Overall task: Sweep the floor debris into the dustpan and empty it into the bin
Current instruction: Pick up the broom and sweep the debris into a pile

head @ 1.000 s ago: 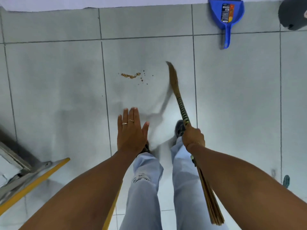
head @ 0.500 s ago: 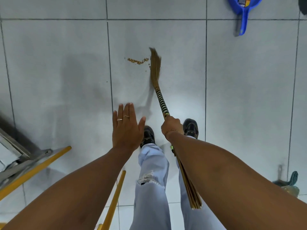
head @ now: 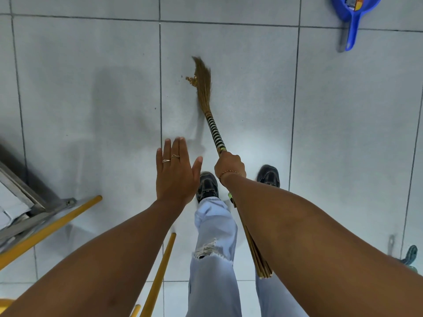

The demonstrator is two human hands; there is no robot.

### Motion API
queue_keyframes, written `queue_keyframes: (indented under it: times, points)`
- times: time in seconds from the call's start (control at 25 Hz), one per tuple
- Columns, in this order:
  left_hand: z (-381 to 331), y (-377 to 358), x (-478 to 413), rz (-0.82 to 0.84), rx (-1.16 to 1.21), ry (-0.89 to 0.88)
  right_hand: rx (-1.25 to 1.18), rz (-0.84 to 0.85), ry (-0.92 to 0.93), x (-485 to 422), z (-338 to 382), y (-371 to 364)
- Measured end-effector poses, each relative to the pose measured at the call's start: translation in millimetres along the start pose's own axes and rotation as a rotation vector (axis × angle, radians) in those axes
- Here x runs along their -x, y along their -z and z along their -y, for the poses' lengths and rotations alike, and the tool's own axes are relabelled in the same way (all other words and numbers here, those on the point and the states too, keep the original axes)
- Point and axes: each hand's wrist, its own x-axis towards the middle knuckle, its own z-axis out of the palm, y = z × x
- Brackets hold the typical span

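My right hand [head: 229, 167] grips a straw broom [head: 204, 88] by its black-and-white banded handle. The bristle tip rests on the grey tile floor and touches a small pile of brown debris [head: 191, 80] on its left side. My left hand [head: 176, 170] hovers flat and empty, fingers together and thumb apart, just left of the right hand. A blue dustpan [head: 352, 17] lies at the top right, handle pointing toward me, well away from the debris. No bin is in view.
My two feet in dark shoes [head: 207, 186] stand just behind the hands. Yellow poles [head: 52, 227] and a metal frame [head: 27, 202] occupy the lower left. A small green object [head: 409, 256] sits at the right edge.
The broom swept left from the right of the debris and now touches it, bunching the scattered grains into a tighter pile. The view shifted, so the dustpan moved toward the top right.
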Motion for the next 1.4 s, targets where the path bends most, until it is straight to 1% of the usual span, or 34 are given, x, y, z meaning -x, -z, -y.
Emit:
queue_keyframes:
  times: [0.2,0.32,0.48,0.6,0.76,0.92,1.0,1.08,1.2,1.28,1.4]
  points:
    - [-4,-1,-1,0.002,0.006,0.007,0.011,-0.007,0.036,0,9,-3]
    - [-4,-1,0,-0.012,-0.003,-0.002,0.012,-0.037,0.099,9,6,-1]
    - [-11,-5,4,0.010,-0.005,0.029,0.027,-0.172,0.247,33,-29,7]
    - [-34,-7,13,0.022,0.008,0.042,-0.005,-0.229,0.255,47,-60,25]
    - [-76,-10,17,0.047,0.017,0.008,-0.074,-0.248,0.217,46,-87,56]
    - [-127,-11,8,0.044,-0.023,-0.043,-0.197,-0.153,0.144,25,-117,104]
    - [-166,-12,0,0.037,-0.028,-0.058,-0.220,-0.125,0.150,10,-140,133]
    - [-203,-13,-8,0.025,-0.025,-0.048,-0.251,-0.107,0.156,-6,-159,157]
    - [-255,-15,-22,0.010,-0.012,-0.033,-0.327,-0.065,0.111,-25,-182,192]
    - [-296,-19,-34,-0.001,0.002,-0.048,-0.390,-0.071,0.091,-37,-205,218]
    - [-350,-19,-52,-0.016,-0.005,-0.107,-0.452,-0.134,0.046,-51,-240,257]
